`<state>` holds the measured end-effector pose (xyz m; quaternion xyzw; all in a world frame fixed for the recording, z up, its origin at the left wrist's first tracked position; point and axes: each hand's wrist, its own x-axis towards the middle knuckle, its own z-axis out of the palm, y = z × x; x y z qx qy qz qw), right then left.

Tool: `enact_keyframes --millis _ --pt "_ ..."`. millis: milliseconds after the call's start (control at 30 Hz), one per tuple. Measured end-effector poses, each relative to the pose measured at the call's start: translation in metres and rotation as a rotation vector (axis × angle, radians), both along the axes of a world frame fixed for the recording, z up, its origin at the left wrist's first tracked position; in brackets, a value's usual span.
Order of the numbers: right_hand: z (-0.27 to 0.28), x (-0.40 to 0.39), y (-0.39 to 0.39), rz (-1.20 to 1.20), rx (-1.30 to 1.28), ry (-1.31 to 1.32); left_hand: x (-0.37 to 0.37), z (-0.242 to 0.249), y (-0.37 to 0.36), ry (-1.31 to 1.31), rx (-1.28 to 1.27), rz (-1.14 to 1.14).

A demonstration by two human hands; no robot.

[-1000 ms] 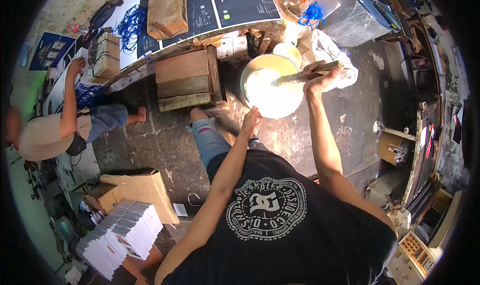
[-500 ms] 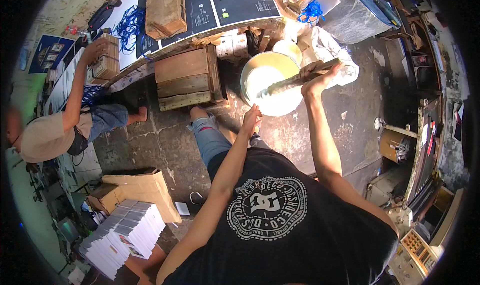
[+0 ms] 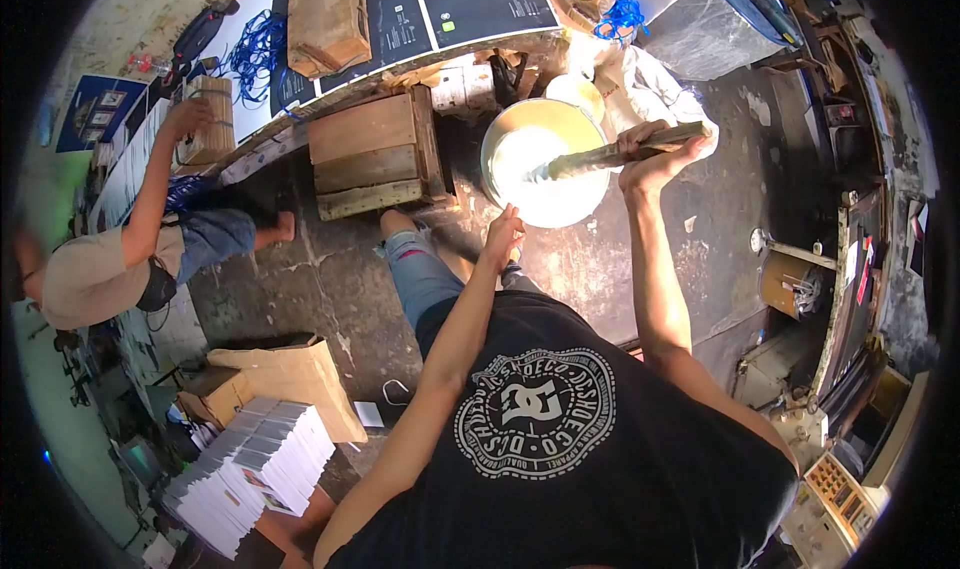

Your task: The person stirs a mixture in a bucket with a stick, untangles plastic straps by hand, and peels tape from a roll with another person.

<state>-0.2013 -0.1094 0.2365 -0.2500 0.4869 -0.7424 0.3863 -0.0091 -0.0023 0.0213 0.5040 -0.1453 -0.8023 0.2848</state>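
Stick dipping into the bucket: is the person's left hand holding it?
No, the right hand grips the stick, while the left hand is at the near edge of the bucket.

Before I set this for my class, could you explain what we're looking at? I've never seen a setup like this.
There is no machine here: a person works with two bare hands. The one camera sits on their head, looking forward and down, so their own shirt fills the bottom.

The right hand holds a long stick slanting into a bucket; glare hides what is inside. The left hand is at the bucket's near edge, though its grip is unclear.

On the table lie dark printed sheets, a wooden block and tangled blue cords. Another person is at the left.
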Motion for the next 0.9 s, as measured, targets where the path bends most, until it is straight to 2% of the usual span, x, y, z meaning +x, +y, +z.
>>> enact_keyframes --millis 100,567,767,900 --pt "-0.010 0.000 0.006 0.022 0.064 -0.024 0.002 0.000 -0.001 0.005 -0.004 -0.003" --pt "-0.020 0.010 0.013 0.077 0.045 -0.052 -0.001 -0.003 0.001 -0.026 0.019 0.021" --pt "0.005 -0.001 0.000 0.017 0.084 -0.056 0.001 -0.004 -0.002 -0.005 0.016 0.007" --pt "0.018 -0.002 -0.011 0.003 -0.001 0.017 0.000 -0.001 -0.001 -0.011 0.002 0.006"
